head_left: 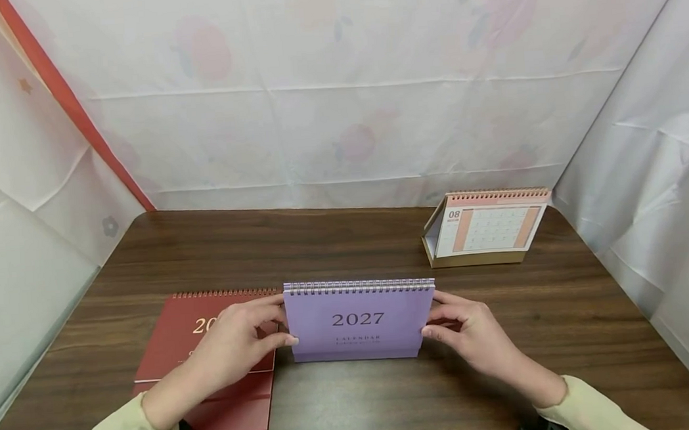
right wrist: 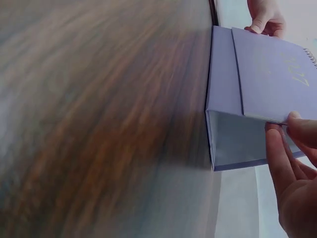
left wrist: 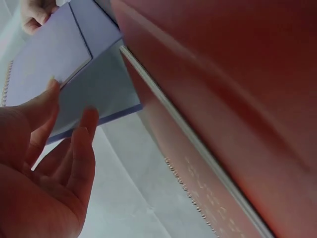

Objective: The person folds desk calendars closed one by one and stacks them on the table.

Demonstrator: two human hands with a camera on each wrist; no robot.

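A purple 2027 desk calendar (head_left: 358, 306) stands upright as a tent on the table, its spiral binding along the top. My left hand (head_left: 228, 344) holds its left side edge, thumb on the front cover and fingers reaching behind. At the opposite edge, my right hand (head_left: 476, 335) pinches the calendar the same way; the right wrist view shows the thumb and fingertips at the edge of the pages (right wrist: 270, 74). Beneath my left forearm lies a red desk calendar (head_left: 232, 412), partly covered by that arm, its gold lettering half hidden.
A pink and white desk calendar (head_left: 493, 229) showing 08 stands at the back right of the dark wooden table (head_left: 356, 405). Pale patterned cloth (head_left: 339, 130) hangs behind the table and at both sides. A red strip (head_left: 78, 113) runs down the left corner.
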